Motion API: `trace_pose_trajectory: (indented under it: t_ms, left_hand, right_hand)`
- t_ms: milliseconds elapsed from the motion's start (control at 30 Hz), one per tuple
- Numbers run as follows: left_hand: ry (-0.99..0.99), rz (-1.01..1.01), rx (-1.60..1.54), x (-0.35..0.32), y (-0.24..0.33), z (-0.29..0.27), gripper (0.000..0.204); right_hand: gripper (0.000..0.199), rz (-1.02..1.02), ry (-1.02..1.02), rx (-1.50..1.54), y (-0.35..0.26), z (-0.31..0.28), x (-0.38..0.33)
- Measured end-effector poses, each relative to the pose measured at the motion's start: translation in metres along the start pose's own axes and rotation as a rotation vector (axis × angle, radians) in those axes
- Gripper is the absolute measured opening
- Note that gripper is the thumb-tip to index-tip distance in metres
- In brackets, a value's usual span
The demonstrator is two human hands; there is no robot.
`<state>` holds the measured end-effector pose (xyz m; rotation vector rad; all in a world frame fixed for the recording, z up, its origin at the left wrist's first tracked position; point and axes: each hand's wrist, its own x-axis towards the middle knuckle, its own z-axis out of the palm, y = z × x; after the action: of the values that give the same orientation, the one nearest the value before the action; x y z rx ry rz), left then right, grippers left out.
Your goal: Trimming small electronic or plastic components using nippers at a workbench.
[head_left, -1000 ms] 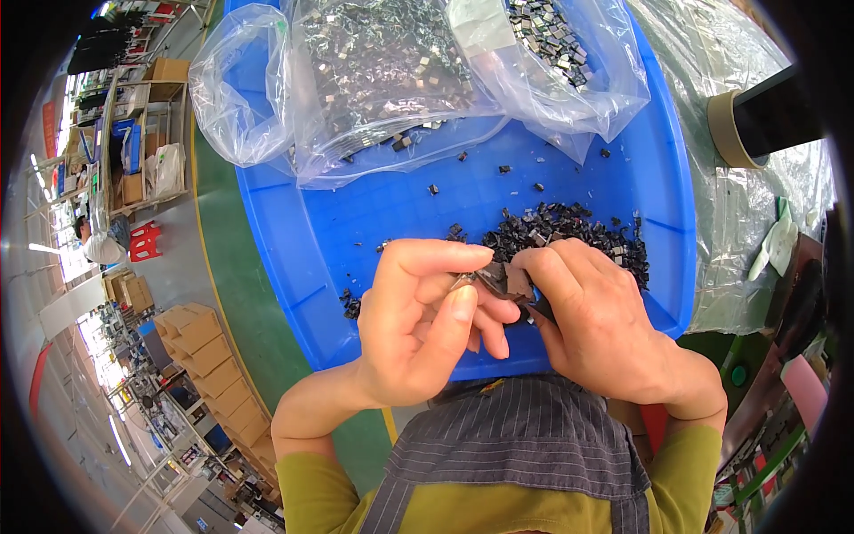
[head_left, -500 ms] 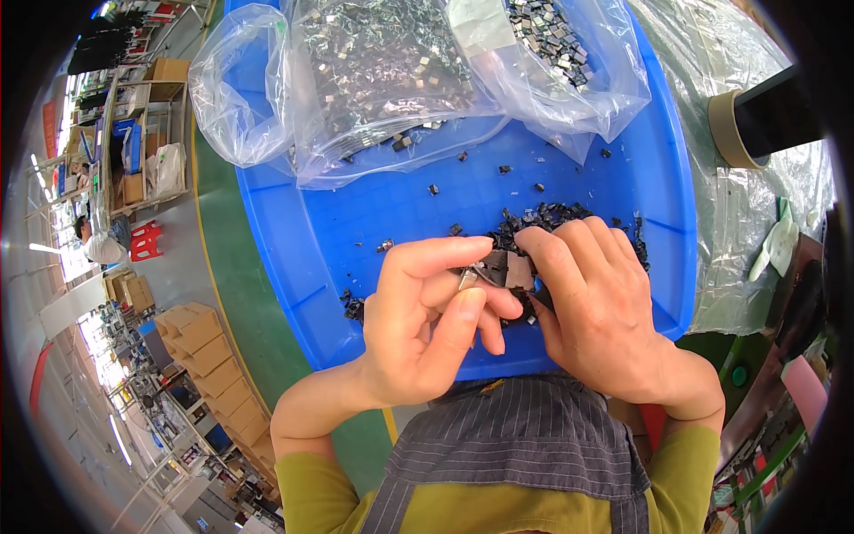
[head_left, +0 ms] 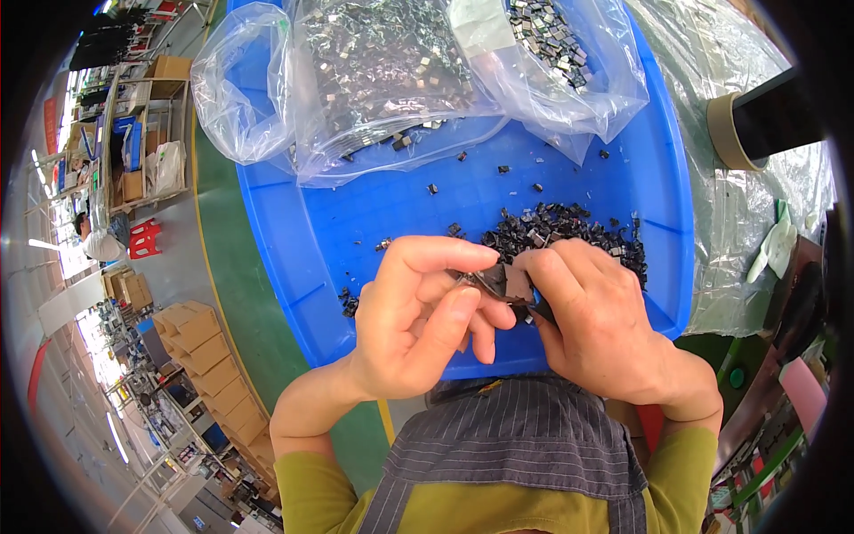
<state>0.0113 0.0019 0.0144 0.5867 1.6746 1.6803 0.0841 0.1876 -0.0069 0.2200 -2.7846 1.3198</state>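
My left hand [head_left: 400, 329] is above the near part of the blue tub, thumb and forefinger closed on a small metal piece [head_left: 465, 279], mostly hidden by the fingertips. From the right, my right hand [head_left: 605, 325] wraps round a dark hand tool [head_left: 495, 282] that looks like nippers, with a brownish patch near its jaws. The tool's tip meets the small piece at my left fingertips. Under and beyond my hands lies a heap of small black scraps [head_left: 565, 222], with a few shiny bits among them.
The blue tub [head_left: 283, 258] carries clear plastic bags at its far side: one bag [head_left: 382, 71] full of small metallic pieces, another bag [head_left: 551, 40] holding similar ones. A cardboard ring [head_left: 722, 131] with a black cylinder is at the right. Brown cartons [head_left: 209, 356] stand on the left.
The small piece has turned and slipped further behind my left fingertips, against the tool's jaws. My right hand has shifted slightly down, uncovering more of the scrap heap.
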Motion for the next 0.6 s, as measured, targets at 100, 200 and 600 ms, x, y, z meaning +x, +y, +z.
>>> trace_pose_trajectory:
  t_ms: [100,200,600]
  left_hand:
    - [-0.043,0.031,-0.036,0.0,0.0,-0.002,0.027]
    - [-0.041,-0.005,-0.004,0.003,0.005,-0.002,0.03]
    - [0.016,0.001,0.05,-0.001,0.007,0.0,0.036]
  right_hand:
    - [0.025,0.058,-0.097,0.208,-0.002,-0.003,-0.001]
    - [0.023,0.142,-0.242,0.407,-0.004,-0.012,0.001]
    - [0.023,0.208,-0.32,0.484,-0.006,-0.013,0.003]
